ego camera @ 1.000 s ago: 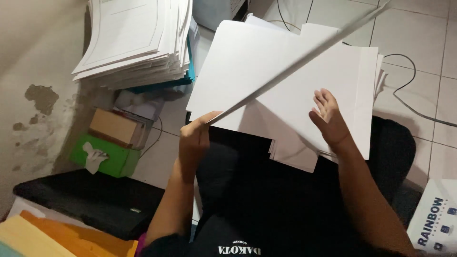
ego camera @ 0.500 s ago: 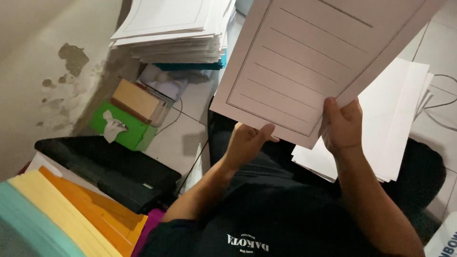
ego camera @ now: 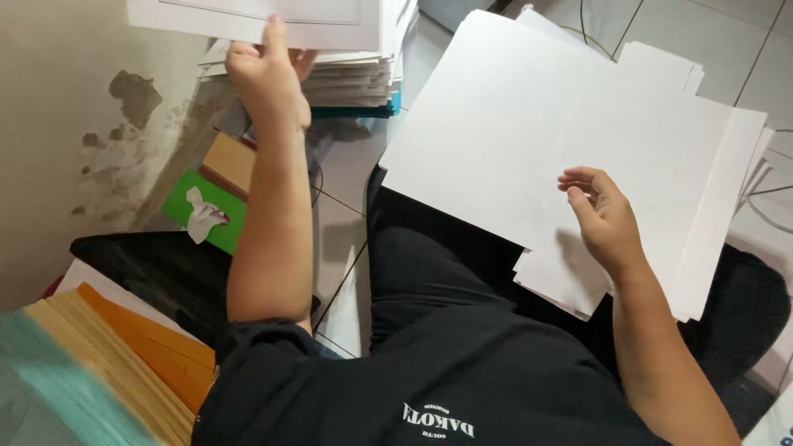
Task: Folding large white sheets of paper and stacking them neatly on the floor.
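Half a second ago both hands held one white ruled card sheet up in front of the camera. Now the left hand (ego camera: 266,78) alone has carried that white printed card sheet (ego camera: 256,15) to the upper left of the frame, fingers pinched on its lower edge, laying it over the tall stack of white card sheets (ego camera: 351,74) by the wall. The right hand (ego camera: 603,219) has dropped back to the lap. It rests on the spread pile of blank white card sheets (ego camera: 570,132) at centre right, fingers loosely curled and narrow, touching the top sheet but gripping nothing. So one sheet has passed from the lap pile to the wall stack, and the lap pile is under the free hand again.

By count:
- One sheet is in hand.
- There are two white piles. How many sheets each holds cannot be told, since the edges blur together.
- One green tissue box (ego camera: 206,211) sits at mid left with a tissue poking out.
- One tan cardboard box (ego camera: 231,161) sits just above it.
- One black flat case (ego camera: 149,264) lies below them.
- One fan of yellow and orange paper folders (ego camera: 124,347) is at the lower left, its nearest edge greenish and out of focus.
- One dark cable (ego camera: 772,206) crosses the tiled floor at the right edge.
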